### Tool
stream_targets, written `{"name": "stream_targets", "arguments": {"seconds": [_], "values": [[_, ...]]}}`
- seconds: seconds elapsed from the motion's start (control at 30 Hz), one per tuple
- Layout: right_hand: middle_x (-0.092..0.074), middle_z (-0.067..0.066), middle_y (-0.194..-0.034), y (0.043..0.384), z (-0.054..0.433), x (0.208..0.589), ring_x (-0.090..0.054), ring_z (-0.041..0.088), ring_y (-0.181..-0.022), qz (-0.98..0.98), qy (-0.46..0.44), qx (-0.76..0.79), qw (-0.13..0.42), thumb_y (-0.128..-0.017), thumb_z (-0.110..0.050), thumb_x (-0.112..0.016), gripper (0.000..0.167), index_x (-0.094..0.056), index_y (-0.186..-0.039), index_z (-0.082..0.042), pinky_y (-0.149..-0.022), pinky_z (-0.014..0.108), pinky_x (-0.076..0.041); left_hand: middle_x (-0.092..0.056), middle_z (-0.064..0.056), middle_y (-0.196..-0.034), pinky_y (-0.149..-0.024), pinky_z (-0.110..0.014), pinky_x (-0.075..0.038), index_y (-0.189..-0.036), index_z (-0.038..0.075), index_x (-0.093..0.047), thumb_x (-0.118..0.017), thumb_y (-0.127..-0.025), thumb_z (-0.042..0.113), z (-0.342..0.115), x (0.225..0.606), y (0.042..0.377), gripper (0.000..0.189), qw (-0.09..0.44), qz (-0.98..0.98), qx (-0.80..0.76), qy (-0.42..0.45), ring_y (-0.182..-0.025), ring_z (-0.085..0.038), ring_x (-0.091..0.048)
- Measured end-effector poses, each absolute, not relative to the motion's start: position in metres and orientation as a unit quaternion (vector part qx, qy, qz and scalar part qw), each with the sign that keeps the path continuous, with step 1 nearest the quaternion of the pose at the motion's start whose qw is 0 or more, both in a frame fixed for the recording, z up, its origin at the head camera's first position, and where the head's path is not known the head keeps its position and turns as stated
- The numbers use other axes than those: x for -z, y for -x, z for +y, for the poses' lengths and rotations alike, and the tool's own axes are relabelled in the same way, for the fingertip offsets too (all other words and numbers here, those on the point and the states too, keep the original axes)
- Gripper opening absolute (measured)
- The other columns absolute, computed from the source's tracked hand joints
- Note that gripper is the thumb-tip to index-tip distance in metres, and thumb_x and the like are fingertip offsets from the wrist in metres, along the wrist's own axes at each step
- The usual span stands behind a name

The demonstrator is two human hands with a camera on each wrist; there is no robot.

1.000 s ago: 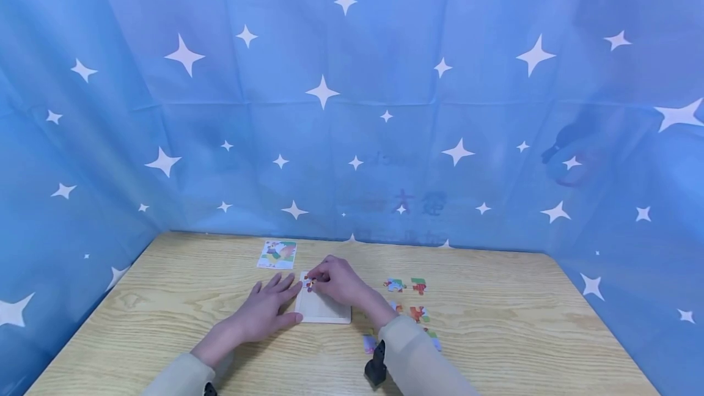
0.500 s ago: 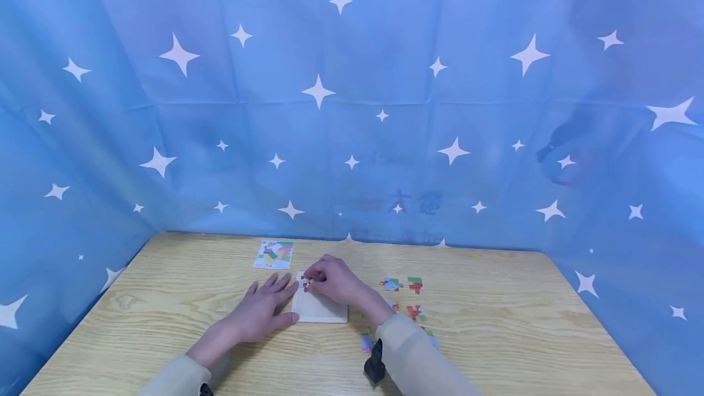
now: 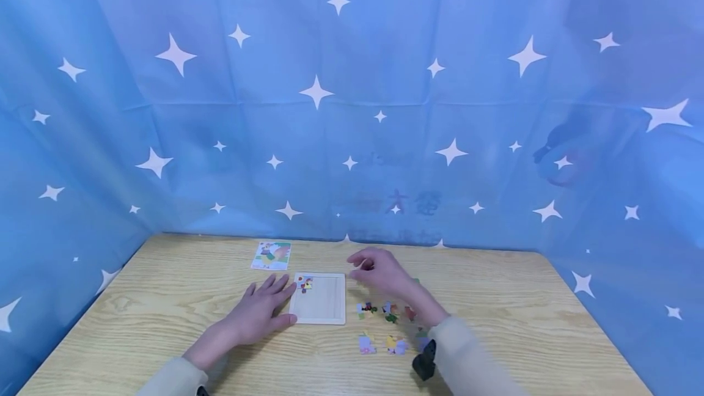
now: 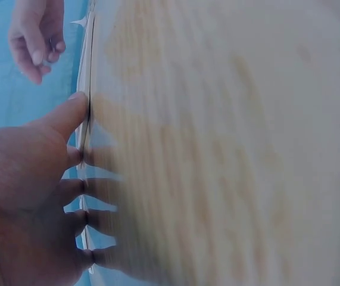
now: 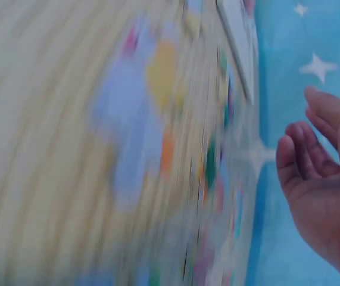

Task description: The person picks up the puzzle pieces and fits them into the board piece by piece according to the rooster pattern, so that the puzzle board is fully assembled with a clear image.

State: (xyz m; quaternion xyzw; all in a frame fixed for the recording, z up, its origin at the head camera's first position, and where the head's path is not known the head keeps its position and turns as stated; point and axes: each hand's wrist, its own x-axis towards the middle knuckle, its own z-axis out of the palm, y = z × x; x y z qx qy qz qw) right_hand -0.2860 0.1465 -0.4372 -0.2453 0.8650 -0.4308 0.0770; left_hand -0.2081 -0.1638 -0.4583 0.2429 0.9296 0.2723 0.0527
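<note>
A light wooden puzzle tray [image 3: 321, 307] lies on the table in the head view, with a small colourful jigsaw piece [image 3: 305, 284] in its far left corner. My left hand [image 3: 254, 318] rests flat with spread fingers, thumb and fingertips at the tray's left edge; the left wrist view shows this hand [image 4: 33, 196] against the tabletop. To the right of the tray, my right hand [image 3: 382, 274] is raised over the table. Its fingers are loosely bent and hold nothing in the right wrist view, where the hand [image 5: 330, 179] is at the right.
Several loose jigsaw pieces [image 3: 366, 343] lie right of the tray, some partly hidden under the right arm; they are blurred in the right wrist view. A printed picture card [image 3: 272, 255] lies behind the tray to the left. A blue star-patterned curtain [image 3: 352, 78] hangs behind the table.
My right hand has let go of the jigsaw piece in the tray's corner and moved right, off the tray. The left hand has stayed at the tray's edge.
</note>
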Motion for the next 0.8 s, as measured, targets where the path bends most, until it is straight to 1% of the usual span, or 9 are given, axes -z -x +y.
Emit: {"name": "stream_targets", "arguments": {"seconds": [0.1,0.2,0.37,0.53,0.67,0.8], "values": [[-0.069,0.012,-0.114,0.286,0.168,0.436,-0.066,0.021,-0.091,0.872,0.232,0.425,0.076,-0.100,-0.015,-0.069,0.032,-0.069,-0.129,-0.001,-0.070,0.036,-0.056,-0.033,-0.029,-0.159,-0.107,-0.080,-0.015,-0.151,-0.002,-0.048,-0.067,-0.100,0.040,-0.165,0.462,0.209,0.069,0.047,0.932,-0.267,-0.242,-0.147,-0.054,-0.023],[-0.070,0.010,-0.109,0.285,0.188,0.436,-0.067,0.021,-0.090,0.877,0.219,0.422,0.072,-0.100,-0.014,-0.069,0.032,-0.068,-0.128,0.001,-0.070,0.036,-0.056,-0.034,-0.028,-0.160,-0.107,-0.080,-0.015,-0.151,-0.002,-0.048,-0.066,-0.100,0.040,-0.166,0.466,0.211,0.068,0.042,0.932,-0.265,-0.244,-0.148,-0.053,-0.022],[-0.070,0.008,-0.107,0.285,0.212,0.438,-0.065,0.020,-0.094,0.885,0.210,0.411,0.061,-0.099,-0.011,-0.070,0.030,-0.069,-0.125,0.002,-0.076,0.034,-0.055,-0.034,-0.030,-0.159,-0.106,-0.081,-0.014,-0.151,-0.003,-0.047,-0.065,-0.101,0.041,-0.165,0.464,0.210,0.069,0.041,0.927,-0.274,-0.252,-0.147,-0.055,-0.022],[-0.070,0.008,-0.108,0.287,0.225,0.441,-0.064,0.021,-0.094,0.896,0.211,0.386,0.057,-0.093,-0.009,-0.076,0.031,-0.071,-0.122,0.001,-0.080,0.037,-0.054,-0.033,-0.030,-0.159,-0.106,-0.081,-0.014,-0.151,-0.003,-0.047,-0.065,-0.101,0.039,-0.165,0.459,0.209,0.068,0.049,0.929,-0.269,-0.250,-0.147,-0.055,-0.022],[-0.069,0.004,-0.107,0.288,0.230,0.445,-0.063,0.019,-0.093,0.904,0.191,0.376,0.070,-0.091,-0.008,-0.079,0.031,-0.073,-0.120,-0.002,-0.079,0.037,-0.054,-0.031,-0.029,-0.160,-0.107,-0.080,-0.014,-0.152,-0.002,-0.046,-0.065,-0.101,0.039,-0.164,0.458,0.208,0.069,0.059,0.931,-0.265,-0.243,-0.148,-0.053,-0.020],[-0.068,0.002,-0.105,0.288,0.231,0.448,-0.062,0.018,-0.092,0.905,0.177,0.378,0.089,-0.091,-0.007,-0.079,0.030,-0.073,-0.120,-0.002,-0.078,0.037,-0.054,-0.032,-0.029,-0.160,-0.107,-0.081,-0.014,-0.152,-0.003,-0.046,-0.065,-0.101,0.040,-0.164,0.458,0.208,0.069,0.059,0.931,-0.267,-0.243,-0.148,-0.054,-0.021]]}}
